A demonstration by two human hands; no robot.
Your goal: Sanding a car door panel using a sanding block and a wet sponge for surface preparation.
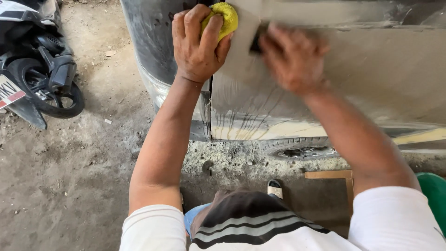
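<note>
Against the grey car panel (371, 74), left hand (197, 44) clenched around yellow sponge (225, 18), blurred right hand (292, 58) gripping dark block (257, 42) alongside.

The floor (69, 186) is bare, packed earth and rough concrete, grey-brown, dusty and strewn with small stones and scraps, with a crumbling, pitted patch near the middle. At the far left stands a parked motor scooter (37, 60), dark, its rear wheel and mudguard turned toward the scene, while at the near right a flat wooden board (332, 175) lies on the ground beside the edge of a green container (434, 190). Daylight is soft and even, without sharp shadows.
</note>
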